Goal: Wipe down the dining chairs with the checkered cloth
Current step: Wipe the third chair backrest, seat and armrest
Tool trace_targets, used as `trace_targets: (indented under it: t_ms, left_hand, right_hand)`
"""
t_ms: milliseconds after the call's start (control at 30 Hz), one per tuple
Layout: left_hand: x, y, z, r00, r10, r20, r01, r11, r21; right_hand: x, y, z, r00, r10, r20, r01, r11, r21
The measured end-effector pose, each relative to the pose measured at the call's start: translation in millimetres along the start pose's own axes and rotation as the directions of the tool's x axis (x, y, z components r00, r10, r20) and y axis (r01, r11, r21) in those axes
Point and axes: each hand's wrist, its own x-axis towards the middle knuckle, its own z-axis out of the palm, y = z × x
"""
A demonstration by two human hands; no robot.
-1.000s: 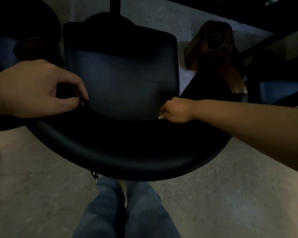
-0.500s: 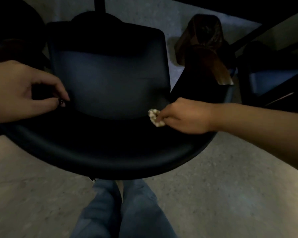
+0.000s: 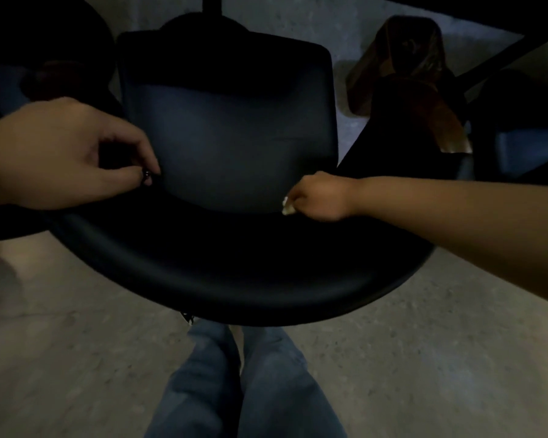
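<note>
Dim rm: grey concrete floor (image 3: 424,358) is seen below; dark table edge (image 3: 456,14) at top, brown wooden piece (image 3: 405,58) stood beneath.

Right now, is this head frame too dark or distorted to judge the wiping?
Head view: very dim, the chair nearly black; wide-angle bending curves its backrest rim; only a pale scrap of cloth shows at the right hand; soft overall.

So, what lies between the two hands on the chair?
Head view: only bare dark seat of the black chair between left hand and right hand.
</note>
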Motion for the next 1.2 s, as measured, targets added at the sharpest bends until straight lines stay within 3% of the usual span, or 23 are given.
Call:
trace_targets:
  t_ms: [67,167,267,367,467,533,667,767,867,967,1067,1133,1200]
  left_hand:
    - [7.6,26.5,-8.7,0.997,-0.055,0.053,0.062,0.990,-0.126]
    - [13.4,38.3,-12.0,0.994,-0.106,0.010,0.107,0.990,-0.095]
    - [14.0,42.2,-11.1,0.994,-0.107,-0.014,0.106,0.992,-0.074]
    - [16.0,39.3,-9.4,0.991,-0.133,0.011,0.134,0.989,-0.064]
    - [16.1,39.9,-10.2,0.988,-0.153,0.019,0.154,0.985,-0.080]
    - [16.6,40.1,-10.2,0.990,-0.142,0.018,0.143,0.987,-0.071]
    - [15.9,46.4,-13.0,0.990,-0.142,0.005,0.142,0.986,-0.088]
    - [13.4,56.0,-18.3,0.991,-0.137,-0.007,0.136,0.986,-0.101]
    - [11.0,61.1,-21.7,0.980,-0.183,-0.073,0.179,0.982,-0.056]
    - [4.9,62.8,-12.3,0.868,-0.408,-0.285,0.426,0.905,0.001]
    - [5.6,63.8,3.3,0.649,-0.723,-0.235,0.714,0.686,-0.141]
    - [8.9,58.9,7.3,0.576,-0.788,-0.216,0.751,0.615,-0.242]
    - [10.0,53.6,5.1,0.546,-0.805,-0.233,0.727,0.593,-0.346]
  right_hand:
    - [-32.5,-16.1,1.2,0.994,-0.088,-0.058,0.093,0.993,0.076]
    - [-87.9,-42.8,7.5,0.925,-0.319,-0.206,0.340,0.937,0.077]
    - [-101.4,-52.7,0.4,0.900,-0.362,-0.244,0.417,0.879,0.233]
    - [-50.3,-38.6,-7.6,0.946,-0.241,-0.218,0.283,0.941,0.184]
    - [13.6,-21.1,0.2,0.999,0.039,0.005,-0.039,0.999,0.020]
    - [29.9,-20.2,9.6,0.995,0.079,0.065,-0.076,0.995,-0.060]
    - [-6.3,-38.7,14.8,0.994,-0.075,-0.079,0.083,0.991,0.102]
    - [-64.7,-65.0,20.2,0.917,-0.276,-0.289,0.333,0.927,0.170]
    - [-96.5,-79.1,20.5,0.857,-0.370,-0.359,0.449,0.877,0.169]
    - [-71.4,-76.3,18.4,0.891,-0.309,-0.334,0.395,0.889,0.231]
    - [-4.2,-66.0,18.0,0.983,-0.087,-0.163,0.122,0.967,0.222]
    - [41.0,-62.5,23.6,0.999,0.025,-0.035,-0.021,0.992,0.126]
    - [67.9,-66.2,31.2,0.998,0.067,0.014,-0.068,0.992,0.108]
